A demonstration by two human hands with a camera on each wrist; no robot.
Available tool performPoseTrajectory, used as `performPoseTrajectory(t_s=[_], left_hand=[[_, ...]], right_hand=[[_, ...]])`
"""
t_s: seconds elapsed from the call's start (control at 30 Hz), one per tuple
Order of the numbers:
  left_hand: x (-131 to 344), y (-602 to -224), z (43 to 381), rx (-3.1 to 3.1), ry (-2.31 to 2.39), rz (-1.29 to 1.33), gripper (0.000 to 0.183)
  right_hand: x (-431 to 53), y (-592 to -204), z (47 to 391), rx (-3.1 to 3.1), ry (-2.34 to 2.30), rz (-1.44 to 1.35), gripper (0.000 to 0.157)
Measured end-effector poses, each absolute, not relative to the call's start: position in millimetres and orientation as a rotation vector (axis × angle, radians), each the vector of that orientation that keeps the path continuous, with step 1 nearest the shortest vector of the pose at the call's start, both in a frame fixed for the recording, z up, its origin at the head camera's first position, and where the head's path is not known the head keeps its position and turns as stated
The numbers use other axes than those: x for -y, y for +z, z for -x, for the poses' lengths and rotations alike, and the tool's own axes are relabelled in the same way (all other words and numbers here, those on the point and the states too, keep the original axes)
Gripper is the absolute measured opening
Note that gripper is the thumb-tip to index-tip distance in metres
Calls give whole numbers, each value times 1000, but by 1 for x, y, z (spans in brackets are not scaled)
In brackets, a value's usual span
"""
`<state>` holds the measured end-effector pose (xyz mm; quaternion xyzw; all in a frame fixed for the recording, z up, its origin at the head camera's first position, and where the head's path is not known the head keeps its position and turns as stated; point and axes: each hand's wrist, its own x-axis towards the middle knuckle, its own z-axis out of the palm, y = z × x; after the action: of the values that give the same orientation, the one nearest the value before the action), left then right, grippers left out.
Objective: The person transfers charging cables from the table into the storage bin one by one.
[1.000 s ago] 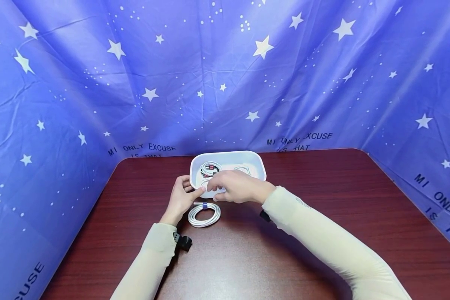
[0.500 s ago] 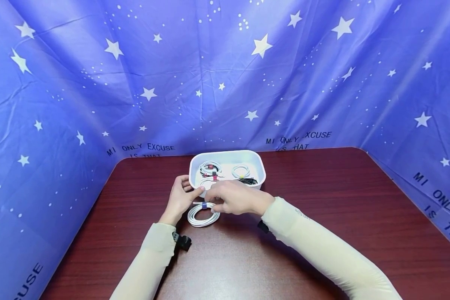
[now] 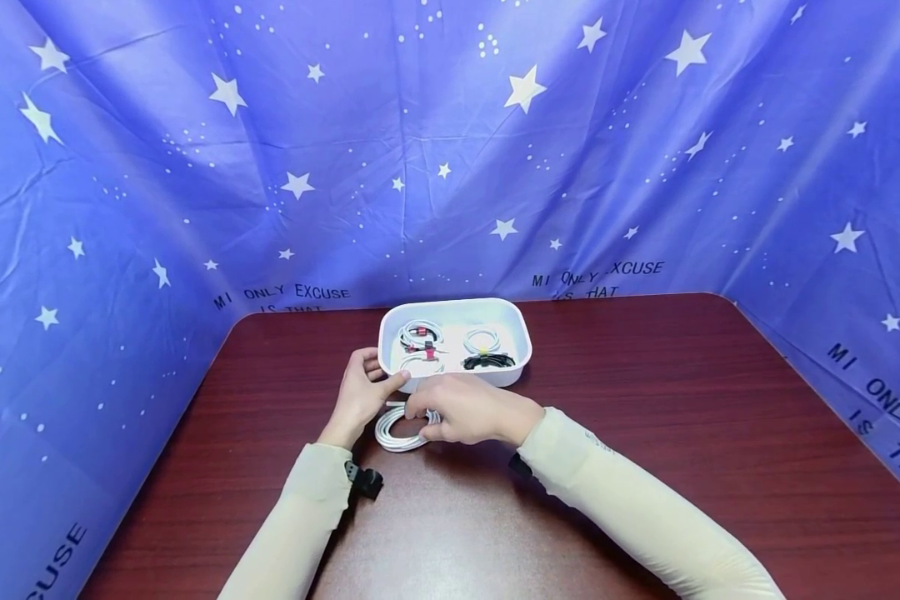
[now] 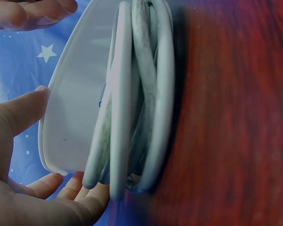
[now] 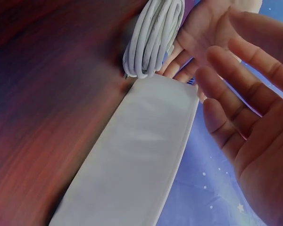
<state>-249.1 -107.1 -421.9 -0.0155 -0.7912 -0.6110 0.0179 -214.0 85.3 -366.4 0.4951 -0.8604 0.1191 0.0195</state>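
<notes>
A white coiled cable lies on the table against the near side of a white plastic box. My left hand grips the box's left near corner, its thumb at the rim and its fingers round the left end. Just over the coil's right side hovers my right hand, with loosely bent fingers and nothing in them. Its fingers and thumb stand apart from the coil in the right wrist view. The coil's blue tie is hidden behind that hand in the head view.
Inside the box are several tied cables: white and black ones with red ties on the left, a white coil and a black bundle on the right. A blue star-printed curtain hangs behind the dark red table.
My right hand has drawn back from over the box toward me and lowered near the white coil, uncovering the black bundle. My left hand has stayed at the box corner.
</notes>
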Motion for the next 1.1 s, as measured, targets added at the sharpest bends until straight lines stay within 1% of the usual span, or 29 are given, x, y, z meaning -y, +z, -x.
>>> performPoseTrajectory(t_s=[0.33, 0.8, 0.9, 1.1], left_hand=[[108, -420, 250, 2454, -1910, 35, 65], [108, -420, 249, 2463, -1892, 27, 65], [108, -421, 249, 2462, -1890, 26, 66], [107, -421, 249, 2469, -1882, 26, 66]], right_hand=[[-80, -372, 210, 2709, 388, -1539, 22], [-75, -383, 209, 2725, 291, -1545, 21], [-73, -386, 210, 2745, 262, -1545, 23], [-71, -388, 207, 2799, 215, -1532, 31]])
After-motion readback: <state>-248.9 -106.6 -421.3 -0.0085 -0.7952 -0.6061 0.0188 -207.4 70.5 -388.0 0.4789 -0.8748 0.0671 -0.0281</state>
